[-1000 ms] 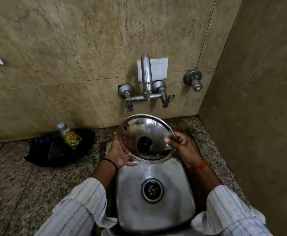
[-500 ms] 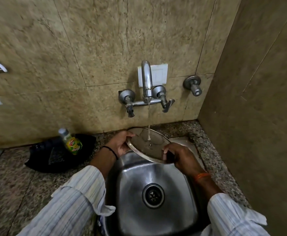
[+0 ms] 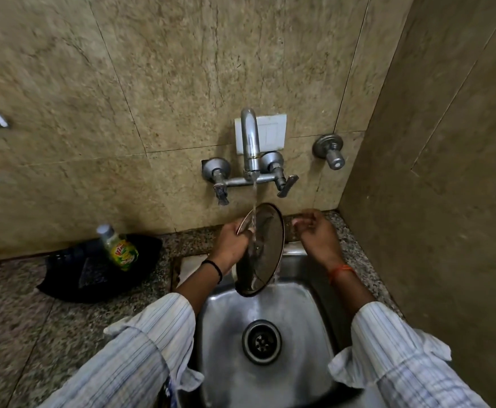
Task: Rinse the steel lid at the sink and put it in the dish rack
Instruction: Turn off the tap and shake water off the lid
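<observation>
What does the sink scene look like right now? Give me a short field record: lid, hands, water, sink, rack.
lid: steel lid tilted on edge under the stream, over the sink's back part
left hand: left hand grips the lid's left rim
right hand: right hand off the lid, apart from it, fingers loosely curled
water: running from the tap onto the lid
sink: steel sink, only the drain shows in the basin
rack: not in view

The steel lid [image 3: 263, 248] stands nearly on edge over the back of the sink [image 3: 299, 363], its round face tilted and wet, rim thin and bright. My left hand [image 3: 231, 241] grips its upper left rim, fingers [image 3: 242, 234] curled round the edge. Water from the tap [image 3: 250, 142] strikes its face, runs down and spills off the lower rim into the steel basin.
</observation>
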